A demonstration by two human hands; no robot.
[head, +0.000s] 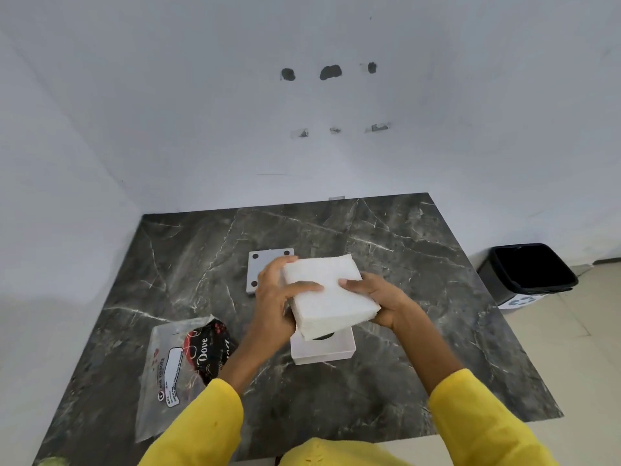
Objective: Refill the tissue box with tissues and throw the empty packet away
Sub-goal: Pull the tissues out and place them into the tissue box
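A thick white stack of tissues is held tilted in the air between both hands, just above the white tissue box on the dark marble table. My left hand grips the stack's left side with the thumb across its top. My right hand holds the right edge from below. The stack hides most of the box's opening. The empty clear plastic packet with a dark printed label lies flat at the table's left front. A grey square lid with corner holes lies behind my left hand.
A black bin with a dark liner stands on the tiled floor to the right of the table. White walls close off the table's back and left sides. My yellow sleeves fill the bottom of the view.
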